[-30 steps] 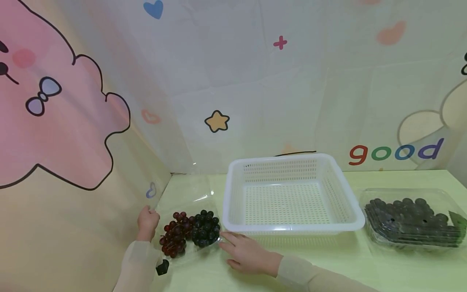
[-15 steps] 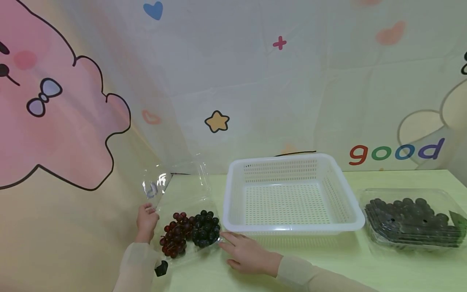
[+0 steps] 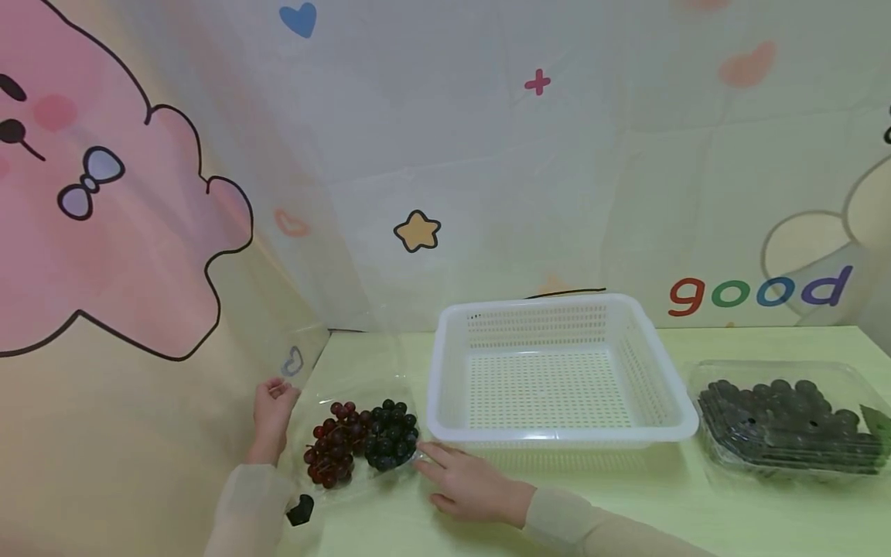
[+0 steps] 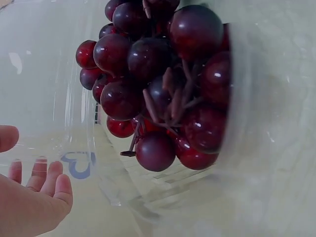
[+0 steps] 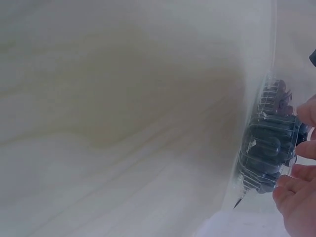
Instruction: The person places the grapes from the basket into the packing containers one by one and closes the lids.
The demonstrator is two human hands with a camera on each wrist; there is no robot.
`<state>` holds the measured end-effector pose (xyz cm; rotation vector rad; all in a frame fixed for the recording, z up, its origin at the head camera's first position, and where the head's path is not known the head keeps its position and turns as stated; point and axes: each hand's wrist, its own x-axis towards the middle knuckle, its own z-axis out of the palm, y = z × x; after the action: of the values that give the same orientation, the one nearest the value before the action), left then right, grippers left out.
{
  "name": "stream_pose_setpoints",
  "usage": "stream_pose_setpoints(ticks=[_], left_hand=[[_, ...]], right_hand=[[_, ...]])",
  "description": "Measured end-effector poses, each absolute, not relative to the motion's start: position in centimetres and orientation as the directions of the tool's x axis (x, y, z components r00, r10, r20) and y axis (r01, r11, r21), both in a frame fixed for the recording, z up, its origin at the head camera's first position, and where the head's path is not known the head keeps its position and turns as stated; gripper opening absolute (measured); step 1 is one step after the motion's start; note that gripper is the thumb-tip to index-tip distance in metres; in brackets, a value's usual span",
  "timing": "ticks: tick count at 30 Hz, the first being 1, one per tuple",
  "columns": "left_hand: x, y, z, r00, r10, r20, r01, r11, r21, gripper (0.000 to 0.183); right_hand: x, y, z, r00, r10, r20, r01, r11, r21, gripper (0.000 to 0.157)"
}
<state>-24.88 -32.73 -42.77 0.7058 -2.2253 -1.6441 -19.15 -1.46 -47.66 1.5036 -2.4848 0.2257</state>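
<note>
A clear plastic box (image 3: 365, 489) at the left of the table holds a bunch of red grapes (image 3: 332, 450) and a bunch of dark grapes (image 3: 391, 437). Its raised clear lid (image 4: 44, 94) fills the left of the left wrist view. At the lid, my left hand (image 3: 272, 408) has its thumb spread away from loosely bent fingers, whose tips overlap the plastic in the left wrist view. My right hand (image 3: 476, 486) reaches the box's right side with extended fingers, the tips right at the wall near the dark grapes. In the right wrist view, the fingers partly cover that side.
A white perforated basket (image 3: 553, 435) stands just right of the box. Farther right is another clear box (image 3: 786, 441) with dark grapes inside. A printed cloth (image 3: 487, 170) hangs behind and to the left of the table. A small black object (image 3: 301, 510) sits at my left cuff.
My left hand has shifted slightly left and up, its fingers looser than before. The clear lid has swung up and back from the grapes. My right hand has stayed nearly still.
</note>
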Motion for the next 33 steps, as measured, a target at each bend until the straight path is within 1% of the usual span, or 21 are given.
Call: stream_pose_setpoints(ticks=[3, 7, 11, 17, 20, 24, 27, 30, 33], left_hand=[[-24.6, -32.8, -42.7, -0.842, -0.537, -0.045, -0.202, 0.238, 0.950, 0.045], [-24.0, -33.0, -42.7, -0.861, -0.507, -0.037, -0.177, 0.230, 0.957, 0.048], [-23.3, -33.3, -42.6, -0.878, -0.478, -0.031, -0.161, 0.232, 0.959, 0.049], [-22.3, -33.9, -42.8, -0.891, -0.454, -0.023, -0.156, 0.257, 0.954, 0.044], [-21.8, -34.1, -43.1, -0.903, -0.429, -0.032, -0.165, 0.276, 0.947, 0.046], [-21.2, -34.4, -43.4, -0.918, -0.393, -0.040, -0.188, 0.346, 0.919, 0.050], [-20.8, -34.6, -43.7, -0.929, -0.368, -0.037, -0.197, 0.409, 0.891, 0.046], [-20.5, -34.7, -43.9, -0.940, -0.339, -0.035, -0.196, 0.453, 0.870, 0.045], [-20.0, -34.7, -44.0, -0.950, -0.310, -0.026, -0.181, 0.484, 0.856, 0.048]], right_hand=[[-19.2, -1.6, -47.7, -0.456, -0.850, 0.266, -0.885, 0.464, -0.033, 0.050], [-19.1, -1.6, -47.3, -0.472, -0.846, 0.247, -0.880, 0.471, -0.069, 0.049], [-19.0, -1.8, -47.1, -0.482, -0.846, 0.227, -0.875, 0.478, -0.076, 0.050], [-18.9, -1.9, -47.1, -0.486, -0.847, 0.214, -0.873, 0.482, -0.076, 0.052], [-18.9, -1.9, -47.1, -0.492, -0.844, 0.212, -0.870, 0.486, -0.082, 0.052], [-18.8, -1.8, -47.1, -0.505, -0.839, 0.200, -0.863, 0.495, -0.101, 0.052], [-18.8, -1.8, -47.2, -0.513, -0.838, 0.184, -0.858, 0.499, -0.119, 0.051], [-18.8, -1.8, -47.2, -0.517, -0.838, 0.174, -0.856, 0.501, -0.129, 0.052], [-18.8, -1.8, -47.3, -0.517, -0.839, 0.171, -0.856, 0.501, -0.131, 0.052]])
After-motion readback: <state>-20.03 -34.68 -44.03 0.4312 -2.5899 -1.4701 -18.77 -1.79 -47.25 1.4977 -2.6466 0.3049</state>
